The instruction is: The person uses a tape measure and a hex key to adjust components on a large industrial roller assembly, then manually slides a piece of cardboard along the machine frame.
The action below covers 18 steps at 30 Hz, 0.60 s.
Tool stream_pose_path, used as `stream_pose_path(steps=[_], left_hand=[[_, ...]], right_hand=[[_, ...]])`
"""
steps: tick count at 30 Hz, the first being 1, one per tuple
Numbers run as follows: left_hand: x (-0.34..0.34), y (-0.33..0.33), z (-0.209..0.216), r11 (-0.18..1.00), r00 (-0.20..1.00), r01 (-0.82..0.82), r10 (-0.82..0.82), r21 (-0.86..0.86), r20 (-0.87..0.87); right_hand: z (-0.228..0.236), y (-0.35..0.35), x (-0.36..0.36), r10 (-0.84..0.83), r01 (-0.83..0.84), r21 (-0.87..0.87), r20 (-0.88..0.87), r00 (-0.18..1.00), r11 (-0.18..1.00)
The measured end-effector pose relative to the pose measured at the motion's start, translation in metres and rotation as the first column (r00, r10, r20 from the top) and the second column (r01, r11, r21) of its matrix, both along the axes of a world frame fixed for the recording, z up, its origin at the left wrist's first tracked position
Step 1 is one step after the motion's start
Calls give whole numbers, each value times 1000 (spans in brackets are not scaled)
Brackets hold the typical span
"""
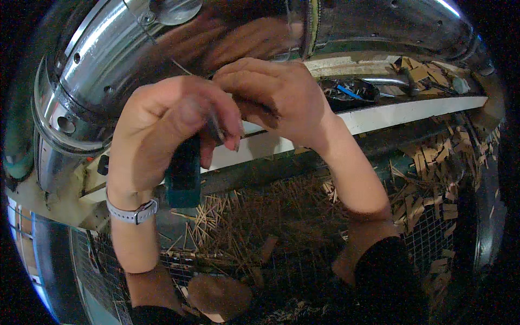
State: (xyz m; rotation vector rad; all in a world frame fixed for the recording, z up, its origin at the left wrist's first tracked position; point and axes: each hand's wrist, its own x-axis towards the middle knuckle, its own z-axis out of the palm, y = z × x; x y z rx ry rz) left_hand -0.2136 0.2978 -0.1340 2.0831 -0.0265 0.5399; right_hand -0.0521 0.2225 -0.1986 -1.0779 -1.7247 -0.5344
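Your left hand (157,116) appears curled around the dark green block (184,181) — your right hand (287,97) is bent alongside, its hold impossible to tell — and a slackened grip could drop the block among scrap strips (208,216).

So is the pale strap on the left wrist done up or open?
Done up: the pale strap fits round the left wrist, its buckle looks closed, and no end dangles.
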Motion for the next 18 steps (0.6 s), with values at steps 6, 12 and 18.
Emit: stream_pose_path(steps=[6, 12, 18], left_hand=[[3, -11, 39, 961, 892, 127, -3, 244, -452], [4, -25, 27, 713, 996, -74, 84, 697, 20], [1, -9, 29, 8, 958, -278, -75, 960, 278]], right_hand=[[-9, 8, -7, 179, -187, -72, -111, 978, 980], [-7, 7, -6, 192, -174, 117, -166, 967, 978], [-9, 8, -12, -17, 42, 230, -108, 994, 972]])
